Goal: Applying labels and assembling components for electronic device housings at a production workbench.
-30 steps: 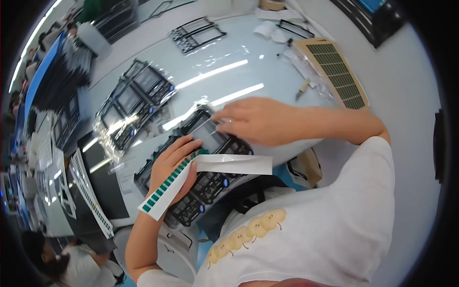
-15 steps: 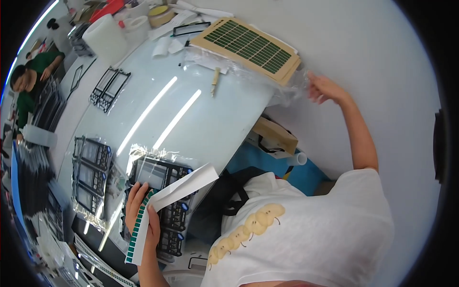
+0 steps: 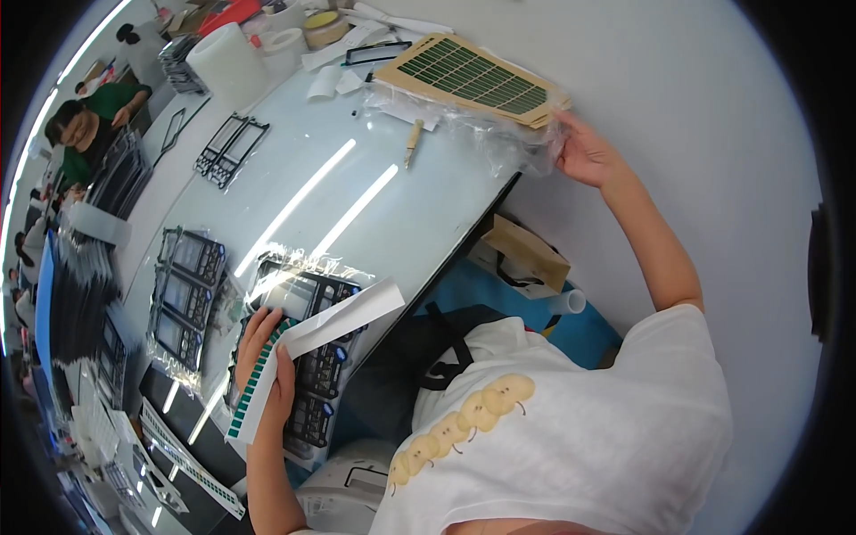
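My left hand (image 3: 261, 361) is closed on a folded white paper strip with a row of green stickers (image 3: 252, 392) along one edge. It is held over black plastic frames (image 3: 323, 361) with blue round spots, lying on plastic film at the table's near edge. At the far right corner, my right hand (image 3: 590, 153) has its fingers at the edge of a tan sheet (image 3: 412, 69) covered with rows of green stickers. The sheet's right end looks bent upward. Crumpled clear plastic (image 3: 499, 138) lies beneath it, partly against the hand.
A tan-handled knife (image 3: 414, 143) lies on the glossy table (image 3: 303, 134). More black frames (image 3: 187, 294) sit left. White rolls (image 3: 226, 61) and a tape roll (image 3: 325, 29) stand at the back. A paper bag (image 3: 522, 259) is below the table edge. Another person (image 3: 89, 134) works far left.
My right hand has moved left and reached the tan sheet's edge, whose right end has lifted. The left hand still holds the paper strip. The view has shifted slightly.
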`<act>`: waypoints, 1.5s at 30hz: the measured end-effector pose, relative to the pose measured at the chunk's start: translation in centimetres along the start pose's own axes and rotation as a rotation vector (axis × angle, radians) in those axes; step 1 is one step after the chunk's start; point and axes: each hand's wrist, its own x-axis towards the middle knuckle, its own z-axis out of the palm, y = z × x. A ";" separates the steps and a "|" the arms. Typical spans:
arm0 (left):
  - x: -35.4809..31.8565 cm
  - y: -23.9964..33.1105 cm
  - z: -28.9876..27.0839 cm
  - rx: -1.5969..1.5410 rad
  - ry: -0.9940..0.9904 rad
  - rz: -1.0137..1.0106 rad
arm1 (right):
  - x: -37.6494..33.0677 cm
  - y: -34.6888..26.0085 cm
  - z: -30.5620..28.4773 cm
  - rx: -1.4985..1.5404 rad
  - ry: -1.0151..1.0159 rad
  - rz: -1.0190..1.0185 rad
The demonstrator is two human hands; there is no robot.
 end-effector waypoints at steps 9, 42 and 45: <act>0.0 0.5 -0.1 -0.032 0.005 0.002 | 2.0 -0.8 3.7 0.277 -0.124 0.023; -0.2 0.1 0.0 0.011 0.032 0.054 | 2.0 -3.6 4.9 0.170 -0.325 -0.296; 0.3 0.4 0.0 0.012 0.003 0.035 | 0.0 -1.3 4.9 0.196 -0.381 -0.226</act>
